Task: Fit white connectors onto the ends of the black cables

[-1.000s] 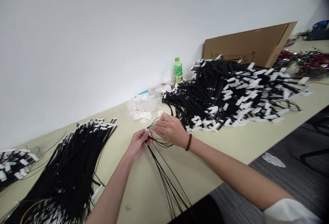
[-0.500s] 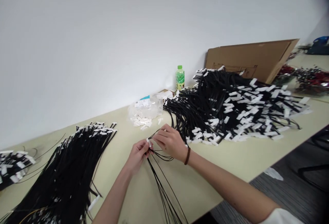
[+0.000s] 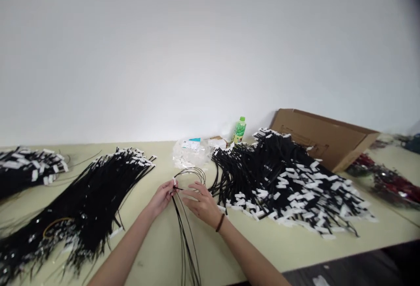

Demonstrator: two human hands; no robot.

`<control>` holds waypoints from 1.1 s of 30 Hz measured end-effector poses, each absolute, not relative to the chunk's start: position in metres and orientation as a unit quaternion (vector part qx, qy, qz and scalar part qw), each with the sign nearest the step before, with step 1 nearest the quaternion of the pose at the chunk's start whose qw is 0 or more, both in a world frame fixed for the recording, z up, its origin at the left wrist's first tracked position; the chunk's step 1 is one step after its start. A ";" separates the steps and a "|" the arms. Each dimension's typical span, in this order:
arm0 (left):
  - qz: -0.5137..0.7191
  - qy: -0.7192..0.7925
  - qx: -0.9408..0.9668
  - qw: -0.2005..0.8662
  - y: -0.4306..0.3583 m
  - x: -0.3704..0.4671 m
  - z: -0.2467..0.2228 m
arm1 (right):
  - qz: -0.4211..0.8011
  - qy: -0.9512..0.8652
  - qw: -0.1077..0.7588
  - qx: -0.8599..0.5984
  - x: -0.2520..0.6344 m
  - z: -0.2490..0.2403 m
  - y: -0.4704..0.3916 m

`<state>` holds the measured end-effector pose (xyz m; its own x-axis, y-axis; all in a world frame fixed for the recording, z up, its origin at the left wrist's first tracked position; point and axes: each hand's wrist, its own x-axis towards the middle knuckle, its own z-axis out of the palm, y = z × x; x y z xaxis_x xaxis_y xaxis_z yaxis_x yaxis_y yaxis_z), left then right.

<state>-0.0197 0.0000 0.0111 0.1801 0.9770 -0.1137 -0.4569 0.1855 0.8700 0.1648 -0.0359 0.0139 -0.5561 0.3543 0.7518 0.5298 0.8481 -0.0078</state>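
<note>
Over the pale tabletop, my left hand (image 3: 164,195) pinches a small white connector (image 3: 174,182) at its fingertips. Thin black wires (image 3: 184,233) run from the connector down toward the near table edge, while others curve up and right in a loose loop (image 3: 193,169). My right hand (image 3: 202,204) is just right of the connector, fingers stretched out and apart. Its fingertips are close to the wires; whether they touch one cannot be made out.
Black cables with white connectors form a large pile (image 3: 262,168) on the right and bundles (image 3: 108,185) on the left. Behind are a clear plastic bag (image 3: 187,154), a green-capped bottle (image 3: 239,130) and a cardboard box (image 3: 321,137). Red wire bundles (image 3: 393,185) lie far right.
My right hand has drawn back from the connector and its fingers have spread. The wires now arc in a wider loop above my hands. The camera view has tilted.
</note>
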 end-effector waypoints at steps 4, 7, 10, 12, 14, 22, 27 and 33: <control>0.533 0.346 0.373 0.676 -0.003 -0.019 0.006 | -0.102 -0.881 0.413 -0.207 0.162 0.007 -0.034; 0.536 0.340 0.392 0.666 -0.005 -0.018 0.003 | -0.083 -0.886 0.421 -0.177 0.158 0.005 -0.036; 0.538 0.337 0.413 0.653 -0.006 -0.017 0.001 | -0.082 -0.901 0.396 -0.159 0.156 0.004 -0.037; 0.538 0.336 0.428 0.644 -0.005 -0.017 0.000 | -0.083 -0.911 0.376 -0.151 0.155 0.003 -0.036; 0.537 0.333 0.443 0.636 -0.004 -0.017 0.000 | -0.055 -0.914 0.373 -0.147 0.155 0.002 -0.034; 0.507 0.342 0.472 0.635 0.001 -0.017 0.002 | 0.243 -0.775 0.546 -0.205 0.158 0.014 -0.036; 0.511 0.363 0.456 0.632 0.001 -0.024 0.007 | 0.341 -0.637 0.641 -0.257 0.166 0.022 -0.028; 0.504 0.378 0.459 0.627 -0.004 -0.028 0.012 | 0.411 -0.433 0.760 -0.258 0.184 0.030 -0.014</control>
<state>-0.0285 -0.0043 0.0116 0.2074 0.9782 -0.0108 -0.2842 0.0709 0.9561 0.1844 -0.0136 0.0297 0.2880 0.8475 0.4459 -0.4019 0.5296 -0.7470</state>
